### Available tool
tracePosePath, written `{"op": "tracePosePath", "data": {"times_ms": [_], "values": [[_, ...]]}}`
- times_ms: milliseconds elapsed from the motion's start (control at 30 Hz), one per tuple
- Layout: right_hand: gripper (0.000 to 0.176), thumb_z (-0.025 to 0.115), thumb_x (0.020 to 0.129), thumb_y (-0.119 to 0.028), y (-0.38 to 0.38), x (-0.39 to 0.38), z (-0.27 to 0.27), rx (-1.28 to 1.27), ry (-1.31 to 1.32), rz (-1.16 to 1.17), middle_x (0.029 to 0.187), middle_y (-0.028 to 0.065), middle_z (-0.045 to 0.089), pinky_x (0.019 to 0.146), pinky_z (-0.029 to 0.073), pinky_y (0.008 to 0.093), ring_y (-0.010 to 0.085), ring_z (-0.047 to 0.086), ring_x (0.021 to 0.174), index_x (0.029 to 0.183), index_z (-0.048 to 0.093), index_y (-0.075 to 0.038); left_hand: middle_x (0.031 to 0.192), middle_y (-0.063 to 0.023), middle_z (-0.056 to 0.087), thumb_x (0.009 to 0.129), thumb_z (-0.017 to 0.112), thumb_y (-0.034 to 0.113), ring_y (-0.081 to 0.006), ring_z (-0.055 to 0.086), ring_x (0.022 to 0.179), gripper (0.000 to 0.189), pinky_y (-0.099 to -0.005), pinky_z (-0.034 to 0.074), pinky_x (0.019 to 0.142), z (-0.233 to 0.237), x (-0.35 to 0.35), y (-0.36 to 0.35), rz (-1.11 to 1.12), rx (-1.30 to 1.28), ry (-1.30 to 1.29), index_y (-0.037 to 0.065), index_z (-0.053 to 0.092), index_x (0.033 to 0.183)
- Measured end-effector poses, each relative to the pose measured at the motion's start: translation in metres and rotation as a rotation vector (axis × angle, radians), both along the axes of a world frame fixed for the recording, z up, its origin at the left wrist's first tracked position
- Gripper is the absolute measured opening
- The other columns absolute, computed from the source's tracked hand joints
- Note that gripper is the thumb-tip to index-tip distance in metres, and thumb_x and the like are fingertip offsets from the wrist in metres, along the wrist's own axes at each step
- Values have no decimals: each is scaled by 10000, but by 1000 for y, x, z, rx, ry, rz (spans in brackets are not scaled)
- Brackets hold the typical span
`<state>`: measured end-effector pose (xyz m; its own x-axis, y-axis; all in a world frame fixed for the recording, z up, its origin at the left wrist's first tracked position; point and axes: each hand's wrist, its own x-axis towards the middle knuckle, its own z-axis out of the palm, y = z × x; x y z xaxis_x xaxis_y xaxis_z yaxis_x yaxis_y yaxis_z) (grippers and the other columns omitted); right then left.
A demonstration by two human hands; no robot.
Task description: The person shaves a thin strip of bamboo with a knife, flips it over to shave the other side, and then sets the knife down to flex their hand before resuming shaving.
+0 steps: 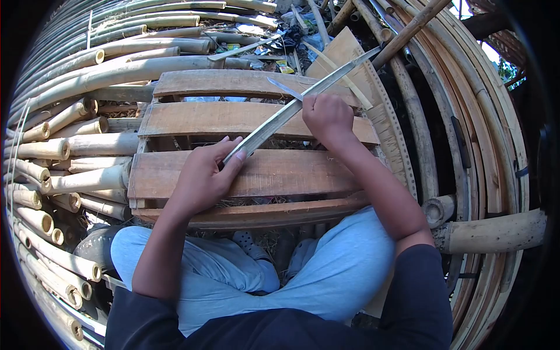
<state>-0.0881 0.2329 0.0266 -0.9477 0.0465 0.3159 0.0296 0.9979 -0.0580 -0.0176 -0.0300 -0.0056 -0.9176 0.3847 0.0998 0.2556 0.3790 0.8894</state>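
A long split bamboo strip point(271, 126) slants over the slatted wooden bench point(251, 119), its far end pointing to the upper right. Around its near end my left hand point(209, 175) is closed, with the thumb on top and the fingers along the far side. My right hand point(329, 119) is a fist around a knife point(284, 87); its handle is hidden in the fingers. The thin blade sticks out to the upper left, beside or against the strip's edge; exact contact cannot be made out.
Stacked bamboo poles point(93, 146) crowd the left and back. Long wooden slats point(484, 116) and poles run down the right. A flat brown board point(385, 111) lies by the bench's right end. Litter point(291, 41) is strewn behind. My legs point(291, 291) are folded before the bench.
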Motion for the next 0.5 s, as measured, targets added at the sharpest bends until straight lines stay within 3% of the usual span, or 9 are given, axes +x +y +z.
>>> {"op": "tracePosePath", "data": {"times_ms": [33, 100, 167, 233, 333, 400, 433, 500], "values": [[458, 481, 929, -303, -8, 8, 4, 4, 8, 6, 596, 221, 628, 630, 556, 526, 411, 658, 578, 623, 690, -35, 1107, -276, 686, 1003, 592, 244, -383, 644, 1183, 336, -384, 517, 888, 0, -1, -1, 6, 4, 8, 20, 662, 1243], [480, 472, 936, -327, -27, 36, 7, 19, -64, 291, 622, 224, 644, 633, 568, 520, 398, 680, 624, 633, 698, -30, 1111, -276, 690, 1002, 595, 247, -373, 663, 1155, 343, -387, 517, 891, -3, -1, -2, -17, 62, 60, 25, 661, 1255], [480, 468, 938, -325, -18, 27, 8, 10, -94, 278, 656, 221, 660, 653, 570, 523, 396, 682, 648, 644, 702, -26, 1111, -277, 690, 1000, 598, 247, -370, 663, 1157, 345, -389, 519, 884, 0, -2, -1, -8, 52, 41, 27, 662, 1257], [453, 480, 925, -299, 14, -11, -7, -13, 40, -7, 676, 234, 663, 682, 562, 530, 409, 674, 645, 642, 695, -18, 1112, -278, 690, 998, 600, 247, -367, 663, 1159, 346, -391, 521, 877, 2, 3, -1, 2, 46, 7, 28, 663, 1259], [458, 476, 928, -306, -4, 6, 0, -56, -21, 124, 695, 241, 666, 674, 564, 531, 414, 683, 668, 653, 700, -16, 1091, -268, 696, 993, 605, 241, -338, 707, 1050, 348, -379, 528, 831, 1, 0, -2, 22, 20, -27, 31, 662, 1265], [465, 460, 933, -309, -27, 35, 2, -67, -85, 258, 677, 244, 656, 667, 564, 535, 424, 673, 644, 661, 704, -22, 990, -232, 712, 995, 600, 244, -285, 703, 851, 326, -366, 519, 740, -6, 0, 0, 20, 101, 119, 31, 681, 1228], [465, 460, 933, -309, -21, 27, 3, -68, -79, 255, 677, 244, 656, 667, 564, 535, 424, 673, 644, 661, 704, -22, 990, -232, 712, 995, 600, 244, -285, 703, 851, 326, -366, 519, 740, -4, -3, 0, 16, 99, 124, 31, 681, 1228], [448, 472, 922, -284, -4, 7, 0, -163, -28, 106, 652, 263, 636, 691, 556, 543, 444, 657, 617, 646, 690, -8, 873, -194, 696, 999, 591, 251, -244, 622, 697, 308, -356, 489, 675, 4, 1, 1, 17, 68, -2, 28, 688, 1188]]}}
